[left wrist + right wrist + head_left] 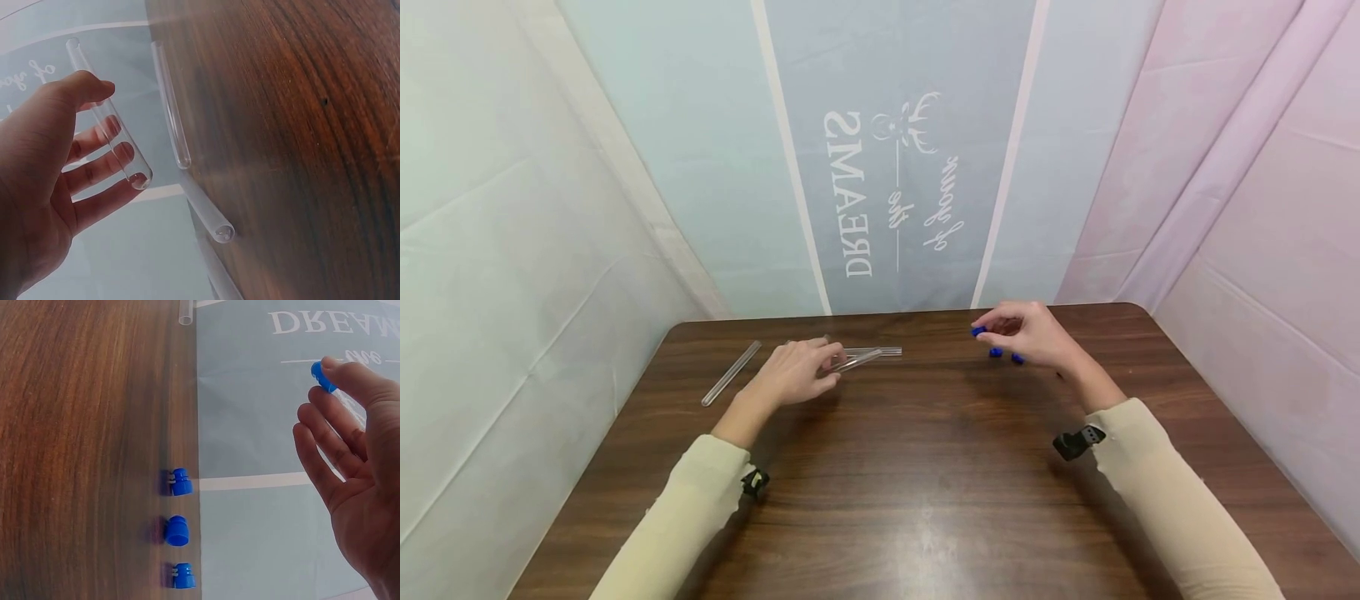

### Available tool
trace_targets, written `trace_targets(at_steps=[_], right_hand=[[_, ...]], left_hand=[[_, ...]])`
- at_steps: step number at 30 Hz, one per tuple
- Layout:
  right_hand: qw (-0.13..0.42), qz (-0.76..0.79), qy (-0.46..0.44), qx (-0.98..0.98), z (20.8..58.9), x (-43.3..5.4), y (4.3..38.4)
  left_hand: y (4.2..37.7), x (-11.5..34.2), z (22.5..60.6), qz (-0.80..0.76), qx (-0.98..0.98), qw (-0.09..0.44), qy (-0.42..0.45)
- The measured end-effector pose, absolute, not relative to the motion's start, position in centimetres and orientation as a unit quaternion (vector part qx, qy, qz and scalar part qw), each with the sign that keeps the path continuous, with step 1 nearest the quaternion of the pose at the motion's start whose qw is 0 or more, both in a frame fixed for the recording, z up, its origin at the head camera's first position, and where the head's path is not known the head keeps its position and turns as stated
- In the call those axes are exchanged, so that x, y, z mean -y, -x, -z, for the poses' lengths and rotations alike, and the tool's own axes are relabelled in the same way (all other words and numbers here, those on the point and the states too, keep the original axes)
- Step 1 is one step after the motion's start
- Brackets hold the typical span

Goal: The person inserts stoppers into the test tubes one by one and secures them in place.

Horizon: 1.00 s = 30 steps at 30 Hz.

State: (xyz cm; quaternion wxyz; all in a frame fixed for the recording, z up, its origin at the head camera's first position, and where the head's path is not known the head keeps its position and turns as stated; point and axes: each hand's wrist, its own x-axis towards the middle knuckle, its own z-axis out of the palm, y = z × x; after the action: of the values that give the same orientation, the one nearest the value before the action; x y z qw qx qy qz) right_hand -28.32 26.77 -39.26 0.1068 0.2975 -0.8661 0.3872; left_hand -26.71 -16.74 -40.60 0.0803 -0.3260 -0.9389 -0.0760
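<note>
A clear test tube is held between the thumb and fingers of my left hand, tilted and raised off the table. Other test tubes lie near it: one along the far edge, another below it in the left wrist view, and one left of the hand. My right hand pinches a small blue cap between thumb and index finger, above the table. Its other fingers are spread in the right wrist view. Three blue caps sit in a row on the table beneath that hand.
The dark wooden table ends at a hanging cloth with mirrored lettering. Pale cloth walls stand on both sides. A tube's open end shows at the top of the right wrist view.
</note>
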Motion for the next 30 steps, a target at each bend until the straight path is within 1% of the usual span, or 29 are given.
trace_targets(at_steps=[10, 20, 30], right_hand=[[0.11, -0.394, -0.292, 0.865, 39.3, -26.81, 28.08], [0.076, -0.438, -0.27, 0.854, 39.31, -26.28, 27.96], [0.069, -0.452, -0.268, 0.848, 39.44, -26.23, 27.95]], left_hand=[[26.76, 16.72, 40.73, 0.079, 0.935, 0.101, 0.33], [26.84, 16.53, 40.66, 0.081, 0.927, 0.12, 0.345], [26.78, 16.28, 40.56, 0.073, 0.927, 0.121, 0.347]])
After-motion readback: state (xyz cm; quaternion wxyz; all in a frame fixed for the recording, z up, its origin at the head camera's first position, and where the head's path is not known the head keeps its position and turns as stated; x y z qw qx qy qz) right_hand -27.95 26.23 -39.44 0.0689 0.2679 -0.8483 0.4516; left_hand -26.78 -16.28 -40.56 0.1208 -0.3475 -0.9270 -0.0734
